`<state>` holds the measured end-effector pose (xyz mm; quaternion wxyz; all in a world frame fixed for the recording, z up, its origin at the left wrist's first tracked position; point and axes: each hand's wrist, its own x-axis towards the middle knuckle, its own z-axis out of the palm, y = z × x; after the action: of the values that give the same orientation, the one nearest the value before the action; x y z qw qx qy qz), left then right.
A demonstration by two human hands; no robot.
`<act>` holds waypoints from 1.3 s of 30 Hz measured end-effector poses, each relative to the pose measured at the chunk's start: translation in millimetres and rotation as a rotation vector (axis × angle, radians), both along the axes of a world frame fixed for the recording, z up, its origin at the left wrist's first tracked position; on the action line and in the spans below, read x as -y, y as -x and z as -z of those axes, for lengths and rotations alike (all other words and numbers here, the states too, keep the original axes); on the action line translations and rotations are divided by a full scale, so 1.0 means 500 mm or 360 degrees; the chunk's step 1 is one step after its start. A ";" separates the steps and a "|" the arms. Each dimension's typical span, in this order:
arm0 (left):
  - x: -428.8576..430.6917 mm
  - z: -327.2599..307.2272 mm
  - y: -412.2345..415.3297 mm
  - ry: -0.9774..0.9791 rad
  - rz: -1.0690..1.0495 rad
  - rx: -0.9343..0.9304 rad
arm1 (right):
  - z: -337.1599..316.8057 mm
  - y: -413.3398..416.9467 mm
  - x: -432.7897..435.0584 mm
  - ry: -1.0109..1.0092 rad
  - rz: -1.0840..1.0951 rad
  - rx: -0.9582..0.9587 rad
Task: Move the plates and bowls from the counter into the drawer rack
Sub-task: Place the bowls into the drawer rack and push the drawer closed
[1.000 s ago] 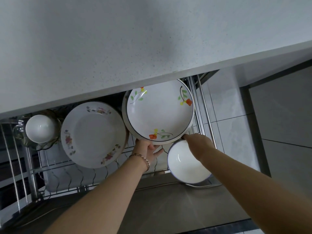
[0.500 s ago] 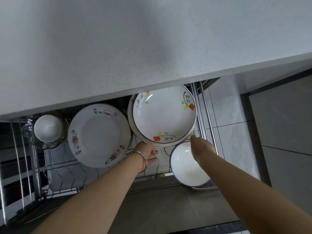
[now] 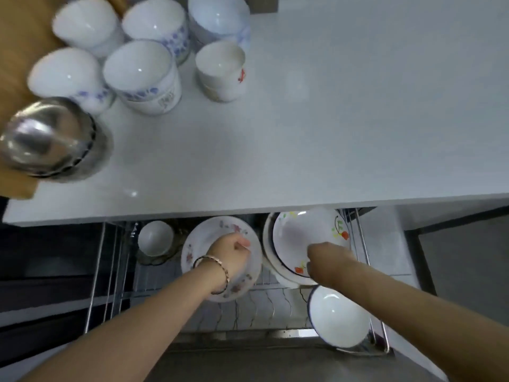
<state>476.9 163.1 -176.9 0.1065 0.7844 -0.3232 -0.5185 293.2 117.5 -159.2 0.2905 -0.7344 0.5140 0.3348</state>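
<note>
Counter (image 3: 330,119) fills the upper half of the view; the open drawer rack (image 3: 248,307) lies below its edge, wire rows running 9 to 3 o'clock. Orange-flower plate (image 3: 303,232) is in the rack at about 5 o'clock from frame centre. It stands on edge, leaning back, with its face turned toward 6 o'clock and up at the camera. Being round, it has no long axis to record. The rim of a second white plate (image 3: 266,244) shows just behind it at its 9 o'clock side. Right hand (image 3: 327,257) is at this plate's lower rim, at its 6 o'clock. The fingers are hidden behind the back of the hand, so I cannot tell whether it grasps the rim or only touches it. Left hand (image 3: 231,255), bracelet (image 3: 217,271) on the wrist, is in front of the floral plate (image 3: 198,244), which also stands on edge facing the camera. Its fingers are clenched, with nothing visible in them; the image is blurred here. Blue-rimmed bowl (image 3: 338,318) sits at the rack's 4 o'clock corner, mouth up. Small white bowl (image 3: 155,238) sits at 9 o'clock from the floral plate. On the counter at 11 o'clock is a cluster of white bowls (image 3: 140,70), some stacked, and at 9 o'clock stacked steel bowls (image 3: 46,139).
</note>
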 end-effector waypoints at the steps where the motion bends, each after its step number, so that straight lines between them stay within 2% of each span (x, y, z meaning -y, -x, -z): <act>1: 0.005 -0.027 -0.039 0.0082 -0.0038 0.0014 | -0.031 -0.037 0.013 0.0030 0.0004 0.0075; 6: 0.025 -0.129 -0.249 0.0383 -0.0271 0.0171 | -0.152 -0.252 0.066 0.0139 0.0129 0.0510; 9: 0.022 -0.155 -0.367 0.0391 -0.0490 0.0170 | -0.178 -0.404 0.089 0.0098 0.0421 0.0799; 12: 0.003 -0.156 -0.479 0.0347 -0.0562 0.0191 | -0.180 -0.581 0.103 -0.0102 0.0800 0.1099; 16: -0.020 -0.147 -0.578 0.0324 -0.0641 0.0135 | -0.163 -0.773 0.119 -0.0396 0.1300 0.1263; 19: -0.038 -0.139 -0.631 0.0334 -0.0748 0.0014 | -0.127 -0.845 0.119 -0.0395 0.1523 0.1285; 25: -0.048 -0.169 -0.654 0.0450 -0.1062 -0.0330 | -0.117 -0.776 0.075 -0.0292 0.1550 0.1342; 28: -0.069 -0.196 -0.643 0.0415 -0.0878 -0.0421 | -0.150 -0.699 0.027 -0.0309 0.1444 0.1325; 31: -0.114 -0.201 -0.609 0.0300 -0.0729 -0.0391 | -0.178 -0.626 -0.030 -0.0400 0.1326 0.1304; 36: -0.244 -0.126 -0.539 0.0295 -0.0746 -0.0408 | -0.135 -0.538 -0.149 -0.0446 0.1073 0.1184; 39: -0.316 -0.044 -0.506 0.0082 -0.0881 -0.0408 | -0.065 -0.520 -0.218 -0.0549 0.1031 0.1085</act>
<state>730.0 320.9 -155.0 0.3036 0.7679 -0.0941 -0.5561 553.2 226.6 -126.8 0.6482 -0.5458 0.5287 0.0485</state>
